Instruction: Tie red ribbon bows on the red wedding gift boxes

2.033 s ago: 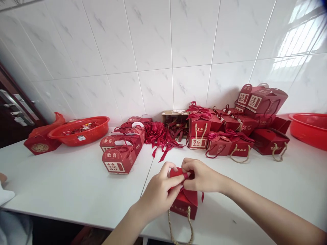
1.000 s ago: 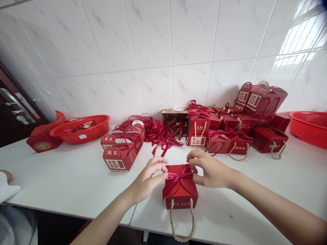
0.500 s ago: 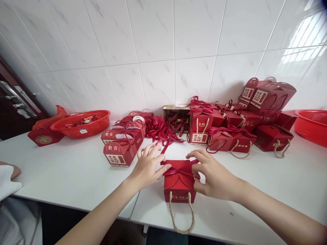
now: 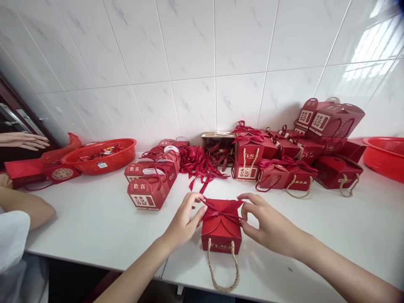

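Note:
A red gift box (image 4: 221, 235) with petal-shaped top flaps stands near the table's front edge, its rope handle (image 4: 223, 288) hanging down in front. Dark red ribbon (image 4: 218, 213) is tied across its top, with a small knot in the middle. At the left of the box, my left hand (image 4: 184, 219) pinches the ribbon between thumb and fingers. On the opposite side my right hand (image 4: 268, 223) has its fingers curled on the other end of the ribbon.
Several double-happiness boxes (image 4: 145, 195) and a heap of ribbon (image 4: 196, 162) lie ahead. Ribboned boxes (image 4: 301, 179) are stacked at the right, near a red basket (image 4: 383, 158). A red basin (image 4: 118, 158) stands left, beside a co-worker's hand (image 4: 23, 140).
My left hand has come down and closed on the ribbon's left end. My right hand has shifted slightly. A co-worker's arms and another red box have come into view at the left.

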A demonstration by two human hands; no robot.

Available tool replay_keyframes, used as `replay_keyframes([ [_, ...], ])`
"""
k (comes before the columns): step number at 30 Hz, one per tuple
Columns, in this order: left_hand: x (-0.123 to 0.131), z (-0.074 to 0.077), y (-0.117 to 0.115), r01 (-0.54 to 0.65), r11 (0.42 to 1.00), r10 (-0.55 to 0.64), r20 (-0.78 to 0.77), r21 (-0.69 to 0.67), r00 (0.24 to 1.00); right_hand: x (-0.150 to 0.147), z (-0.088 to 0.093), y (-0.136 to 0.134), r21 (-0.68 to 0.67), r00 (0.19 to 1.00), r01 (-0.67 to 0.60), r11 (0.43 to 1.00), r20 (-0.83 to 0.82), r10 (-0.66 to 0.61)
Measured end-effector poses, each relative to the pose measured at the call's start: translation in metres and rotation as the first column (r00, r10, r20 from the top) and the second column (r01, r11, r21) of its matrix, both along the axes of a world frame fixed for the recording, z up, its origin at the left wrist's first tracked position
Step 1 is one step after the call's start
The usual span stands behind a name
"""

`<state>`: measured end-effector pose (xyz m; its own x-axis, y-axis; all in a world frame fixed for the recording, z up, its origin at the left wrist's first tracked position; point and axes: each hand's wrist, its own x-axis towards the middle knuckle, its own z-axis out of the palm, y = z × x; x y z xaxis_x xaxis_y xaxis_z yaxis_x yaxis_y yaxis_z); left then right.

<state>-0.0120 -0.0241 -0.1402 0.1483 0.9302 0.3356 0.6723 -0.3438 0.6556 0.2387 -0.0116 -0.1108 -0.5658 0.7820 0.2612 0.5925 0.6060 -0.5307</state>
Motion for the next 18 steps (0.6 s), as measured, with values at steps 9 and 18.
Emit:
replay_keyframes([
  [9, 0.049, -0.036, -0.003, 0.100, 0.989, -0.043, 0.427, -0.110, 0.903, 0.023, -0.020, -0.011, -0.234, 0.995, -0.100, 0.967, -0.041, 0.093],
  [18, 0.044, -0.059, 0.019, 0.125, 0.991, -0.103, 0.309, -0.051, 0.945, 0.123, 0.021, 0.046, 0.155, 0.937, 0.241, 0.958, -0.294, -0.188],
])
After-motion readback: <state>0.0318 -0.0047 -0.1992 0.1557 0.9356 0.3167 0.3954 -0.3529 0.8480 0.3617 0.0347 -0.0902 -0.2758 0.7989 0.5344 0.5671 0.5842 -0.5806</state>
